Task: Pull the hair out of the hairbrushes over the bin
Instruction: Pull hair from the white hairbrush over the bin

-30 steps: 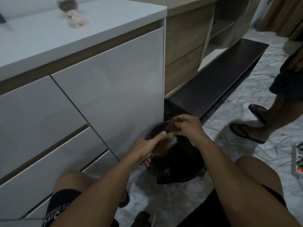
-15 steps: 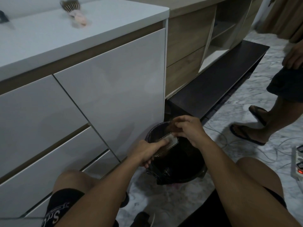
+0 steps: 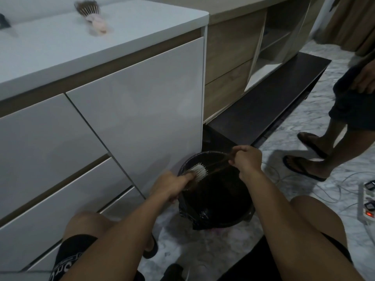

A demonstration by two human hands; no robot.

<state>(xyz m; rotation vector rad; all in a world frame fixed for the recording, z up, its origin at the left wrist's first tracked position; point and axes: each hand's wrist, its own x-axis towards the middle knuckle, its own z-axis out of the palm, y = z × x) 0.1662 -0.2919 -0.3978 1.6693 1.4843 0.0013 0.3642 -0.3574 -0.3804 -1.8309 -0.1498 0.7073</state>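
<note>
A black bin [image 3: 233, 217] lined with a dark bag stands on the floor against the white cabinet. My left hand [image 3: 170, 185] grips a white-bristled hairbrush [image 3: 198, 171] over the bin's left rim. My right hand [image 3: 246, 159] is pinched on brown strands of hair [image 3: 218, 164] that stretch taut from the bristles up to its fingers, above the bin's far rim. A second hairbrush [image 3: 91, 12], pink-handled and full of hair, lies on the white countertop at the upper left.
White drawers [image 3: 132, 110] fill the left. A dark low shelf [image 3: 269, 106] runs behind the bin. Another person's legs in sandals [image 3: 308, 159] stand at the right. A power strip [image 3: 366, 205] and cables lie on the marble floor. My knees flank the bin.
My right hand has pulled up and to the right, away from the brush, drawing the hair out into long strands. The left hand and brush stayed over the bin.
</note>
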